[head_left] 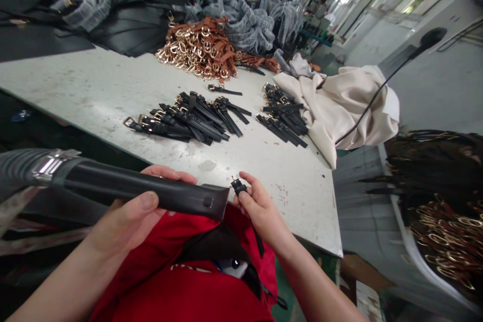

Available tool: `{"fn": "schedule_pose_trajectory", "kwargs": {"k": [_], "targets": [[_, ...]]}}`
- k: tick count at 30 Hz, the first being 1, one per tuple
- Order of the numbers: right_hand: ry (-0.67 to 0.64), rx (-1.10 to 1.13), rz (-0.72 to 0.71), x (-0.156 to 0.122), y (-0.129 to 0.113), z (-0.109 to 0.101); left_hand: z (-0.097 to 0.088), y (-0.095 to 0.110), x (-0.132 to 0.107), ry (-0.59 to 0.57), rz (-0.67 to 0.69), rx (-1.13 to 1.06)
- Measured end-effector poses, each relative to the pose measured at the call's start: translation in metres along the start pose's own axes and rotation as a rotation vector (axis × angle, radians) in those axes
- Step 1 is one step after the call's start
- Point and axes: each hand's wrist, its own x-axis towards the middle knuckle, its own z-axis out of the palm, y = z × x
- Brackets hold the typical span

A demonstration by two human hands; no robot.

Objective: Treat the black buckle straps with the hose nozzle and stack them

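My left hand is wrapped round a black flat-ended nozzle, with the thumb on its near side and the fingers behind it. A metal clamp joins the nozzle to a dark ribbed hose at the far left. Close to the nozzle's mouth, my right hand pinches a short black buckle strap between thumb and fingers. The buckle end points up toward the nozzle, a small gap apart from it. The strap's tail hangs below my palm.
Black buckle straps lie in a left pile and a right pile on the white table. Behind them sits a heap of brown buckle straps. Beige cloth covers the right corner, with a cable crossing it.
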Motion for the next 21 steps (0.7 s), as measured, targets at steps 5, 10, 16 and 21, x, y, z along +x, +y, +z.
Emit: {"fn": "schedule_pose_trajectory", "kwargs": {"k": [5,10,16,21], "targets": [[-0.153,0.007,-0.019,-0.008,0.003,0.0,0.008,-0.001,0.006,-0.034,-0.003,-0.065],[-0.263,0.044,-0.018,-0.017,-0.001,-0.004,0.01,-0.002,0.008,-0.017,-0.074,-0.143],[-0.307,-0.071,-0.05,-0.021,-0.003,-0.012,0.009,-0.001,0.007,0.005,-0.094,-0.136],[-0.388,-0.065,-0.046,-0.022,-0.002,-0.01,0.016,-0.005,0.012,0.069,-0.122,-0.181]]}}
